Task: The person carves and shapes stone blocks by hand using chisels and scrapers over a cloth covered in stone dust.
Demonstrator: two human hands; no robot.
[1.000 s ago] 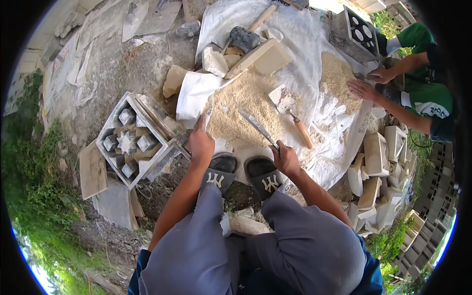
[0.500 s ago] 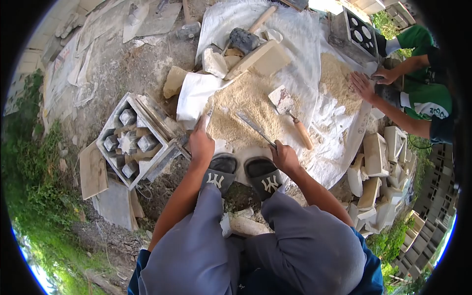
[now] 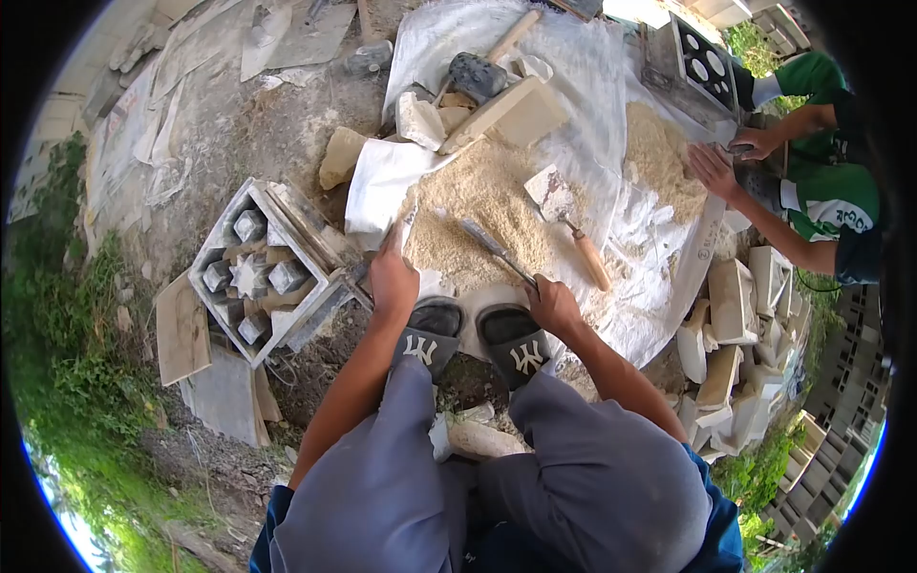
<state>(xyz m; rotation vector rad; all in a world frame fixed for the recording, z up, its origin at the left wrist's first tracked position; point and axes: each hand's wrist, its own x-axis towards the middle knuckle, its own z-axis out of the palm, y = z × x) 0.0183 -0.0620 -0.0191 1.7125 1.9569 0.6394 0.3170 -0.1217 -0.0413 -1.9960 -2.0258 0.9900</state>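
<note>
My left hand (image 3: 394, 283) is closed at the edge of a folded flap of white sheet (image 3: 374, 191), pinching it beside the pile of pale sandy powder (image 3: 478, 201). In my right hand (image 3: 554, 307) is a narrow metal trowel (image 3: 487, 237), its blade angled away from me over the near part of the powder. A pointing trowel (image 3: 551, 194) with a wooden handle lies at the right of the pile. Left of my left hand, a square mould (image 3: 256, 269) holds a star-shaped centre and several faceted blocks.
A mallet (image 3: 478, 74) rests beside pale stone blocks (image 3: 516, 110) behind the powder. More pale blocks (image 3: 731, 306) are stacked at right. A co-worker's hands (image 3: 713, 168) are over another powder heap (image 3: 659, 158), near a perforated mould (image 3: 702, 62). My sandals (image 3: 511, 344) stand at the sheet's near edge.
The trowel in my right hand has turned slightly, showing more of its blade face. My left hand stays almost still. The co-worker's hand has shifted slightly right.
</note>
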